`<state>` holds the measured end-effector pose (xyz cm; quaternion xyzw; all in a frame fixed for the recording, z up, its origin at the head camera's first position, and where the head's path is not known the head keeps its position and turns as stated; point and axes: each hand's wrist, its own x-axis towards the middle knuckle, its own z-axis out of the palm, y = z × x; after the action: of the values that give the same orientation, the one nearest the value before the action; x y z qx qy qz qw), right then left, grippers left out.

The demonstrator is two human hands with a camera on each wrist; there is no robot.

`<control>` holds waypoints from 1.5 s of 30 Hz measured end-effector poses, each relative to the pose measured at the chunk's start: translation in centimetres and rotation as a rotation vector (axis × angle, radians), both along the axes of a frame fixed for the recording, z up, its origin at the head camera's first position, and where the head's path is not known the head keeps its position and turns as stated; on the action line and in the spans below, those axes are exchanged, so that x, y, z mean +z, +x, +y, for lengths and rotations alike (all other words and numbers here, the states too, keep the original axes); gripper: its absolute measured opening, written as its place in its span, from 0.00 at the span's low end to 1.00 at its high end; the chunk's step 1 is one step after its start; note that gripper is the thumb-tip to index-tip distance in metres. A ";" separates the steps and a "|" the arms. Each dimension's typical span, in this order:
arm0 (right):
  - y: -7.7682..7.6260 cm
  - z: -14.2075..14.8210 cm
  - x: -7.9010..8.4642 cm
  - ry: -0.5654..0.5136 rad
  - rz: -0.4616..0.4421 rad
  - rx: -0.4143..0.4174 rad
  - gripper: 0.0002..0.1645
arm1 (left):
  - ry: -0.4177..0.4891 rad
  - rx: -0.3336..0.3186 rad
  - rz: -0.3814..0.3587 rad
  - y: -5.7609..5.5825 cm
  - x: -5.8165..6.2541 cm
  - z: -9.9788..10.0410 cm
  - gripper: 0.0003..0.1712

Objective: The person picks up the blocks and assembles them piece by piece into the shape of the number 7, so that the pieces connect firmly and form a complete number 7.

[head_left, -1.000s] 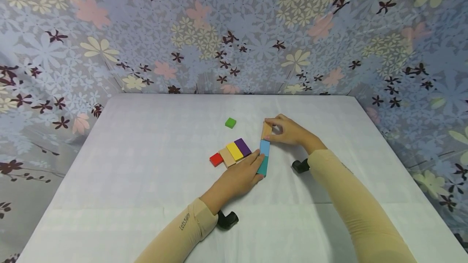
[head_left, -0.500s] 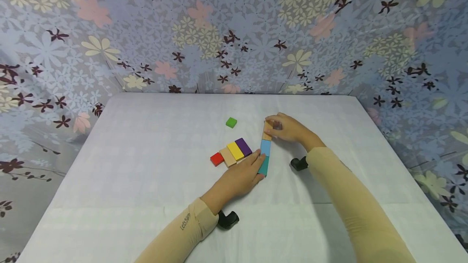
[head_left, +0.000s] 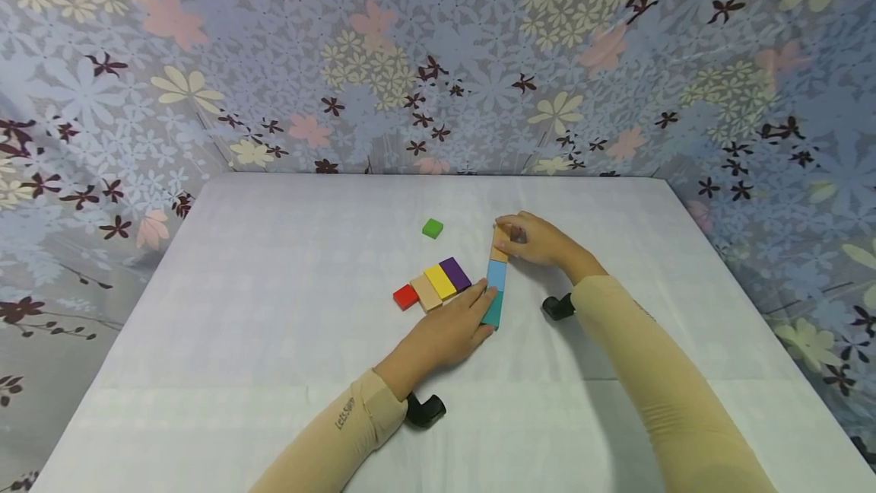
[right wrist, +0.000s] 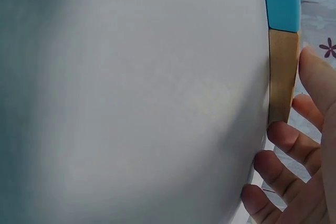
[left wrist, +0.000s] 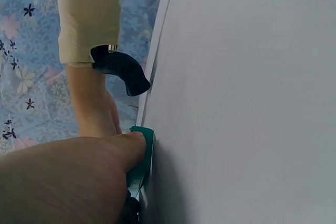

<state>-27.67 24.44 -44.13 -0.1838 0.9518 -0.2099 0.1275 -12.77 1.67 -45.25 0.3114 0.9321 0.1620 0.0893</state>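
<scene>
Three blocks stand end to end in a line running away from me: teal [head_left: 491, 313], light blue [head_left: 496, 275] and natural wood [head_left: 500, 252]. My left hand [head_left: 441, 333] lies over the teal block from the left, its thumb on the near end and fingertips reaching the joint with the light blue one. In the left wrist view the thumb presses on the teal block's end. At the far end my right hand [head_left: 544, 242] holds the wooden block between thumb and fingers. The right wrist view shows the wooden block [right wrist: 282, 74] butted against the light blue block [right wrist: 283, 3].
Left of the line, a purple block [head_left: 455, 274], a yellow block [head_left: 440, 282], a tan block [head_left: 426, 294] and a small red block [head_left: 406, 297] lie in a slanting row. A small green block [head_left: 433, 228] sits farther back. White cloth covers the table [head_left: 274, 287].
My right thumb and fingers have shifted slightly along the wooden block toward its far end. The left hand and the other blocks have stayed in place.
</scene>
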 end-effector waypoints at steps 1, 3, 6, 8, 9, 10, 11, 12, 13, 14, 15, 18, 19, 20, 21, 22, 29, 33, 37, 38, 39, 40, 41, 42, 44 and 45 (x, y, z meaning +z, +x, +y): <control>0.0 0.0 0.0 0.003 0.003 -0.001 0.36 | -0.001 -0.001 0.005 0.0 0.0 0.0 0.36; 0.0 0.1 -0.1 0.006 0.006 -0.005 0.36 | -0.007 -0.009 0.013 0.2 0.1 0.0 0.35; -0.1 0.1 -0.1 0.000 0.014 -0.006 0.36 | -0.008 -0.014 0.026 0.5 0.2 0.0 0.34; -0.1 0.1 -0.2 -0.008 0.016 -0.007 0.36 | -0.010 -0.012 0.036 0.7 0.3 0.0 0.34; -0.1 0.1 -0.2 -0.012 0.018 -0.007 0.36 | -0.011 -0.010 0.042 0.8 0.3 0.0 0.33; -0.1 0.0 -0.2 -0.013 0.020 -0.006 0.36 | -0.015 -0.008 0.049 0.9 0.4 0.0 0.33; -0.1 0.0 -0.2 -0.012 0.021 -0.004 0.36 | -0.019 -0.006 0.055 0.9 0.4 0.0 0.33; -0.1 0.0 -0.2 -0.013 0.021 -0.003 0.36 | -0.024 -0.005 0.060 0.9 0.3 -0.1 0.32; -0.1 0.0 -0.3 -0.010 0.023 -0.002 0.36 | -0.030 -0.006 0.063 0.9 0.3 -0.1 0.32; -0.1 -0.1 -0.2 -0.005 0.025 -0.003 0.36 | -0.034 -0.007 0.065 0.9 0.2 -0.1 0.32; -0.1 -0.1 -0.2 -0.005 0.028 0.001 0.35 | -0.037 -0.009 0.064 0.9 0.2 -0.1 0.32; -0.1 -0.5 0.0 -0.019 0.032 0.016 0.34 | -0.038 -0.011 0.058 0.9 0.2 -0.2 0.31; -0.1 -0.7 0.1 -0.022 0.034 0.025 0.34 | -0.040 -0.012 0.058 0.9 0.2 -0.2 0.31; 0.0 -0.9 0.2 -0.027 0.034 0.036 0.34 | -0.039 -0.013 0.057 0.9 0.2 -0.2 0.31; 0.0 -1.2 0.3 -0.030 0.036 0.051 0.34 | -0.039 -0.012 0.056 0.9 0.2 -0.2 0.31; 0.0 -1.4 0.4 -0.034 0.034 0.062 0.34 | -0.040 -0.013 0.058 0.9 0.2 -0.2 0.31; 0.2 -2.3 0.4 -0.020 0.043 0.082 0.35 | -0.037 -0.019 0.081 0.9 0.1 -0.2 0.30; 0.4 -2.6 0.3 0.012 0.056 0.084 0.35 | -0.039 -0.017 0.077 0.9 0.0 -0.2 0.30; 0.9 -3.4 0.4 0.055 0.068 0.113 0.34 | -0.044 -0.009 0.077 0.9 0.1 -0.2 0.30; 1.0 -3.7 0.5 0.063 0.067 0.127 0.34 | -0.046 -0.010 0.081 0.9 0.1 -0.2 0.31; 1.0 -3.9 0.5 0.069 0.063 0.141 0.34 | -0.048 -0.013 0.087 0.8 0.1 -0.3 0.31; 1.1 -4.2 0.5 0.072 0.057 0.153 0.33 | -0.050 -0.016 0.095 0.8 0.0 -0.3 0.31; 1.2 -4.5 0.5 0.074 0.053 0.166 0.33 | -0.051 -0.020 0.104 0.8 0.0 -0.3 0.31; 1.2 -4.7 0.5 0.077 0.050 0.176 0.33 | -0.053 -0.024 0.115 0.8 0.0 -0.3 0.31; 1.3 -5.0 0.5 0.080 0.042 0.177 0.33 | -0.056 -0.030 0.131 0.7 -0.1 -0.4 0.31; 1.3 -5.0 0.4 0.075 0.040 0.168 0.33 | -0.055 -0.032 0.136 0.7 -0.1 -0.4 0.31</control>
<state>-26.37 19.40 -43.69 -0.2622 0.9425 -0.1591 0.1326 -12.07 1.26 -45.39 0.3339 0.9351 0.1131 0.0368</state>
